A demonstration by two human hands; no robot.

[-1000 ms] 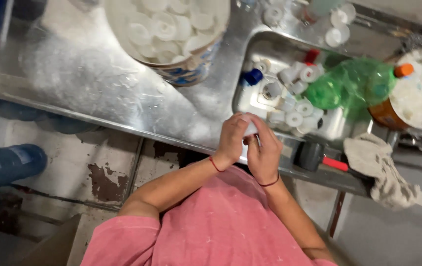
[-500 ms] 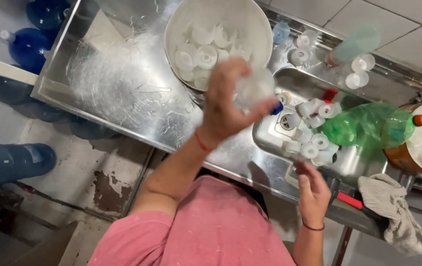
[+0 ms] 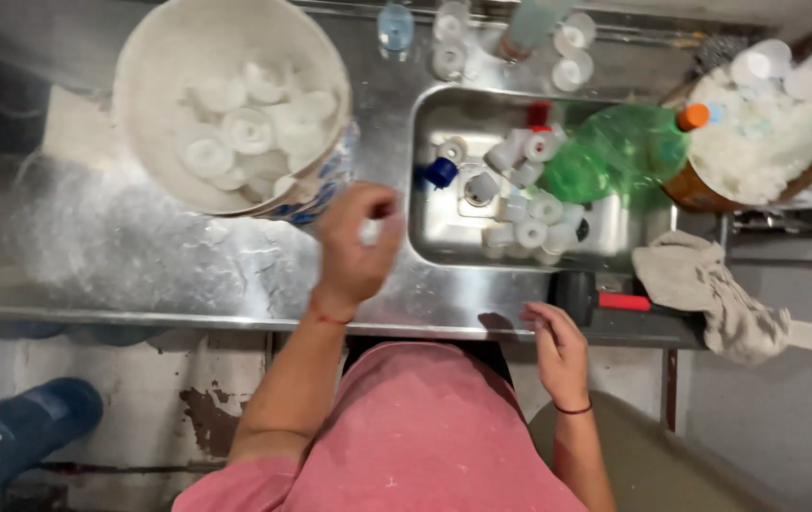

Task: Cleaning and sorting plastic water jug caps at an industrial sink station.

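Head view, read from left to right: a large white round bucket (image 3: 232, 104) half filled with white plastic caps (image 3: 249, 128) is seen on the steel counter (image 3: 121, 256), up and to the left of the left hand's fingers. The left hand (image 3: 356, 245) is held over the counter just right of the bucket, its fingers curled loosely around a small white cap (image 3: 369, 230) that shows between fingertips and thumb; the picture is blurred there, so the firmness of the grip cannot be judged. To the right of those fingers a steel sink basin (image 3: 444, 228) is sunk into the counter, and more white caps, a blue cap (image 3: 441, 172) and a green plastic bottle (image 3: 614, 152) are lying in it. The right hand (image 3: 557, 346) is rested near the counter's front edge below the basin, fingers slack and open, with nothing held. Just beyond its fingertips a black tool with a red handle (image 3: 605, 300) is laid, and further right a grey rag (image 3: 709, 289) is draped over the edge. For the handling to be done well, it is judged that the cap should be pinched by its rim and kept well over the bucket's mouth.
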